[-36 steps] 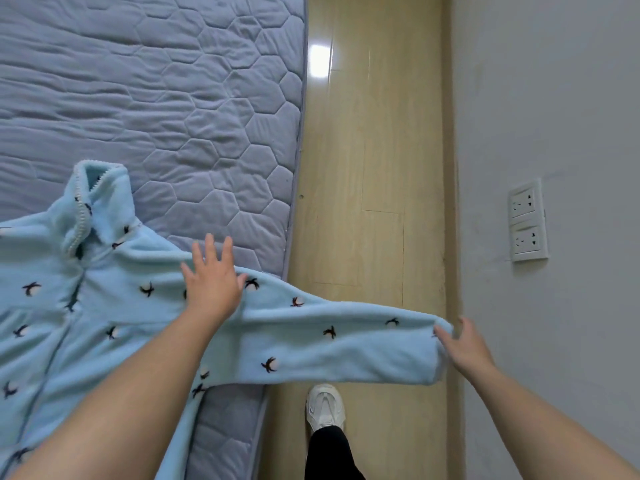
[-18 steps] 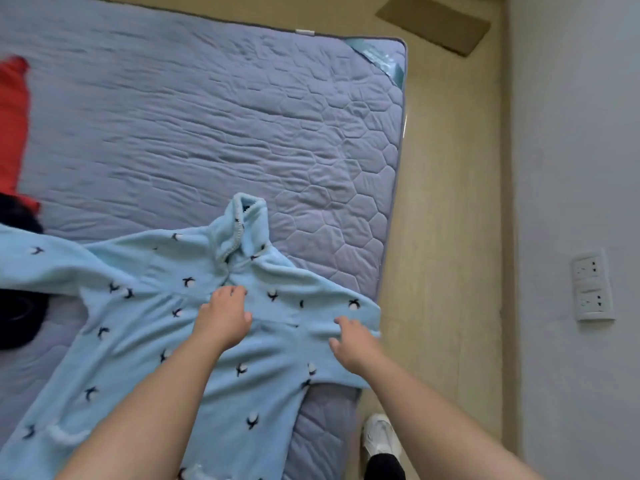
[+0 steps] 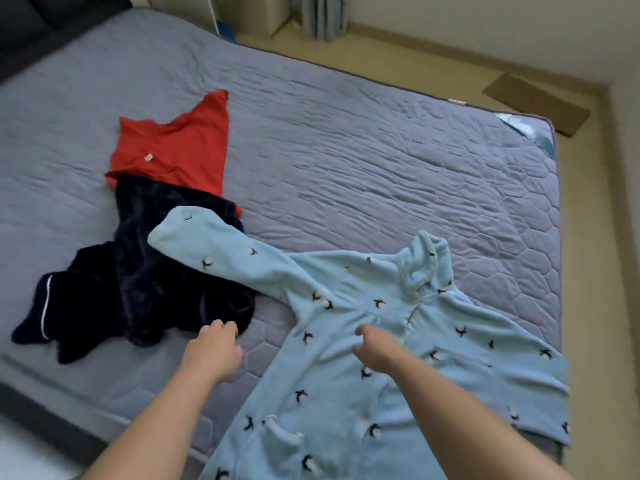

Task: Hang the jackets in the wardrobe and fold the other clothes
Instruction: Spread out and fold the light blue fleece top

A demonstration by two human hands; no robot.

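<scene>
Lying lower right on the bed (image 3: 346,150), the blue jacket (image 3: 450,358) runs from hem at bottom to collar upper right. The left hand (image 3: 213,348) has moved off it beside the navy garment (image 3: 149,278), right hand (image 3: 375,349) over its chest; both hands released.

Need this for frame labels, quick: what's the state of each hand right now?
Left hand: open, loosely curled, holding nothing.
Right hand: curled over the blue fleece garment; grip cannot be told.
</scene>
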